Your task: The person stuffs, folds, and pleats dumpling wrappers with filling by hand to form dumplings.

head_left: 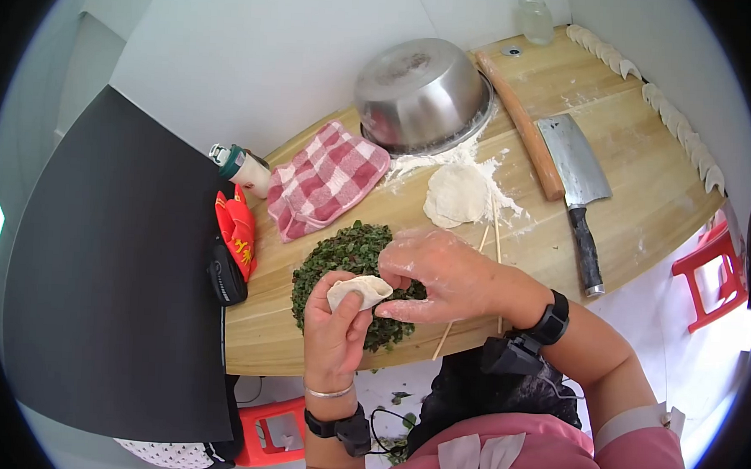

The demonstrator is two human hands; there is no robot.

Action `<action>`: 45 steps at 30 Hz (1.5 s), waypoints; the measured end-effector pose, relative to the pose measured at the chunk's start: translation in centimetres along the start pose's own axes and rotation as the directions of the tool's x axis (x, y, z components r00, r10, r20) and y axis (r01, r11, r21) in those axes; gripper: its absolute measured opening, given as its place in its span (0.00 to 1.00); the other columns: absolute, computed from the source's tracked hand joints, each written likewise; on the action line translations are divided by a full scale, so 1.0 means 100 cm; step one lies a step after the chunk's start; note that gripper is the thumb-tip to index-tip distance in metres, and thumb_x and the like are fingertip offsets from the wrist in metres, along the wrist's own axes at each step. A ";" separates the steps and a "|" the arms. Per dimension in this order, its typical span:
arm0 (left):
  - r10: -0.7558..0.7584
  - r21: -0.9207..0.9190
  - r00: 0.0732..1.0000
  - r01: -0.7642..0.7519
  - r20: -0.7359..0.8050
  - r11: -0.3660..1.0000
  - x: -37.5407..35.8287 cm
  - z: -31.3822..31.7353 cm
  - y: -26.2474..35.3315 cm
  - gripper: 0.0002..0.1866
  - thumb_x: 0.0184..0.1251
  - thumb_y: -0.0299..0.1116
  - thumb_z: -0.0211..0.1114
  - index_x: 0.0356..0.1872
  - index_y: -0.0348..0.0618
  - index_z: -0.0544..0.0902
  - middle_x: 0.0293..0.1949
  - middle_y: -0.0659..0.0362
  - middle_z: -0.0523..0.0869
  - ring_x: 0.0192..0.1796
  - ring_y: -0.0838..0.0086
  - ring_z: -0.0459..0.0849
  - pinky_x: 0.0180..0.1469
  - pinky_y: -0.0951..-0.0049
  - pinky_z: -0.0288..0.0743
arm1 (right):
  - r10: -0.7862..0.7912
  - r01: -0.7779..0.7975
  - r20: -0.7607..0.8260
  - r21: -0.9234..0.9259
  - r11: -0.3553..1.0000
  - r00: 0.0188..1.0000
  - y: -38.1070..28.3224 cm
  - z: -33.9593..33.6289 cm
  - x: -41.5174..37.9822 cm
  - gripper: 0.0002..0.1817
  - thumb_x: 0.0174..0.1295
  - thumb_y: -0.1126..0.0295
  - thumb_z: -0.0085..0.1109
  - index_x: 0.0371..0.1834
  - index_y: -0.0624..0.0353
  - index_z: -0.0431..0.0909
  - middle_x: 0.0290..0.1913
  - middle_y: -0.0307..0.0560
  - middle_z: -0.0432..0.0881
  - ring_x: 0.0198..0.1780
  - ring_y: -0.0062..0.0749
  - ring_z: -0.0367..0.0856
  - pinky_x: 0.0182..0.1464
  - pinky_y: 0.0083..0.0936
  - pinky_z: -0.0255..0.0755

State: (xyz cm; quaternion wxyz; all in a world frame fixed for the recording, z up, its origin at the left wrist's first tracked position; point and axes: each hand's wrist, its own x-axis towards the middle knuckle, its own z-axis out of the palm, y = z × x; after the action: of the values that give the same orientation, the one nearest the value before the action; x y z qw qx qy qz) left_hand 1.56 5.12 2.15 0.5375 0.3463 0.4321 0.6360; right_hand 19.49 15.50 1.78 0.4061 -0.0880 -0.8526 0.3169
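A folded dough wrapper (360, 293) is pinched in my left hand (335, 325), its right end slightly open. Just to the right, my right hand (441, 278) has its thumb and index finger apart, near the wrapper, with nothing between them. Under both hands lies a heap of chopped green filling (341, 254). Flat round dough wrappers (457, 194) lie on white flour beyond my right hand. Two thin chopsticks (499, 231) rest on the table and pass beneath my right hand.
On the wooden table (637, 187) are an upturned metal bowl (419, 90), a rolling pin (523, 124), a cleaver (576, 159), a checked cloth (328, 178), a bottle (248, 172) and a glass jar (535, 22). Folded dumplings (682, 130) line the far right edge. A red stool (713, 270) stands at right.
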 end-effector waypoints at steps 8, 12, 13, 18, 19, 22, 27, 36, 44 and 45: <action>0.017 0.041 1.000 -0.017 -0.008 0.999 0.000 0.004 0.001 0.13 0.69 0.26 0.60 0.52 0.41 0.72 0.39 0.55 0.82 0.21 0.85 0.66 0.20 0.86 0.59 | 0.014 -0.014 -0.006 0.035 0.999 1.000 -0.004 0.001 -0.001 0.16 0.60 0.60 0.60 0.24 0.60 0.71 0.23 0.51 0.73 0.31 0.50 0.75 0.37 0.41 0.68; 0.028 0.047 1.000 -0.027 -0.014 0.999 -0.002 0.004 0.001 0.13 0.68 0.26 0.60 0.52 0.41 0.72 0.36 0.58 0.80 0.21 0.85 0.67 0.20 0.86 0.59 | -0.016 0.015 -0.005 -0.022 1.000 1.000 -0.003 0.004 0.000 0.13 0.62 0.62 0.57 0.27 0.61 0.72 0.25 0.53 0.73 0.33 0.51 0.75 0.38 0.42 0.68; 0.030 0.051 0.999 -0.029 -0.024 0.998 -0.003 0.005 0.002 0.13 0.68 0.26 0.60 0.52 0.41 0.72 0.36 0.59 0.80 0.21 0.85 0.67 0.20 0.86 0.59 | -0.018 0.018 -0.007 -0.029 0.999 1.000 -0.004 0.005 0.000 0.12 0.63 0.64 0.56 0.28 0.61 0.72 0.26 0.53 0.74 0.33 0.52 0.75 0.38 0.42 0.69; 0.021 0.016 0.999 -0.020 -0.025 1.000 -0.001 0.002 -0.002 0.13 0.68 0.25 0.60 0.52 0.40 0.72 0.37 0.59 0.80 0.23 0.85 0.68 0.21 0.86 0.59 | -0.044 0.044 -0.065 -0.012 0.999 0.997 0.002 0.016 -0.001 0.08 0.62 0.69 0.56 0.31 0.61 0.71 0.27 0.54 0.74 0.34 0.52 0.75 0.38 0.42 0.69; 0.020 0.015 1.000 -0.020 -0.014 1.000 -0.001 0.001 -0.003 0.13 0.68 0.25 0.60 0.52 0.40 0.72 0.38 0.59 0.80 0.23 0.85 0.68 0.21 0.86 0.60 | -0.076 0.076 -0.097 -0.008 0.997 0.992 0.002 0.017 -0.001 0.08 0.62 0.69 0.57 0.30 0.61 0.71 0.26 0.54 0.73 0.33 0.53 0.75 0.37 0.43 0.69; 0.041 -0.012 0.997 -0.042 -0.060 0.999 -0.002 0.006 -0.002 0.10 0.66 0.22 0.62 0.46 0.38 0.75 0.35 0.58 0.81 0.22 0.85 0.69 0.20 0.87 0.59 | -0.104 0.107 -0.094 0.021 0.994 0.990 0.003 0.016 -0.001 0.10 0.61 0.68 0.59 0.28 0.61 0.70 0.25 0.53 0.72 0.31 0.53 0.74 0.36 0.43 0.69; 0.017 0.016 0.998 -0.016 -0.052 1.000 -0.002 0.004 0.000 0.09 0.65 0.21 0.62 0.45 0.38 0.76 0.35 0.59 0.82 0.23 0.86 0.71 0.21 0.88 0.61 | -0.009 0.002 0.087 0.077 0.997 0.996 -0.004 0.001 -0.002 0.15 0.60 0.63 0.61 0.26 0.61 0.69 0.22 0.53 0.70 0.28 0.53 0.73 0.33 0.42 0.68; -0.010 0.168 1.000 0.013 -0.018 0.986 -0.004 0.004 0.002 0.08 0.63 0.21 0.64 0.42 0.37 0.78 0.31 0.63 0.81 0.25 0.86 0.74 0.23 0.88 0.64 | -0.052 0.052 -0.008 -0.019 0.998 0.999 0.002 0.018 -0.002 0.12 0.62 0.65 0.58 0.30 0.61 0.70 0.23 0.54 0.74 0.30 0.54 0.77 0.33 0.43 0.69; 0.001 0.264 1.000 0.004 -0.019 0.964 -0.003 0.001 0.005 0.07 0.63 0.22 0.64 0.41 0.37 0.79 0.29 0.64 0.80 0.24 0.87 0.73 0.23 0.88 0.63 | -0.044 0.053 0.074 -0.117 0.992 0.996 -0.004 0.004 -0.003 0.14 0.61 0.60 0.59 0.28 0.59 0.71 0.23 0.51 0.75 0.29 0.51 0.78 0.32 0.42 0.71; -0.032 0.308 0.999 0.033 -0.010 0.951 -0.004 0.001 0.006 0.07 0.63 0.22 0.64 0.41 0.37 0.79 0.28 0.65 0.80 0.24 0.87 0.73 0.23 0.88 0.62 | -0.043 0.052 0.074 -0.118 0.992 0.996 -0.005 0.004 -0.004 0.14 0.61 0.60 0.59 0.28 0.59 0.71 0.23 0.51 0.75 0.29 0.51 0.78 0.32 0.42 0.71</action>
State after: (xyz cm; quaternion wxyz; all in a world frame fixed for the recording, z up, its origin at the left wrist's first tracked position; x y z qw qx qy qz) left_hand 1.47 4.72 2.71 0.4863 0.4172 0.5328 0.5527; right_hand 19.46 14.79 1.63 0.3770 -0.0806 -0.8858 0.2583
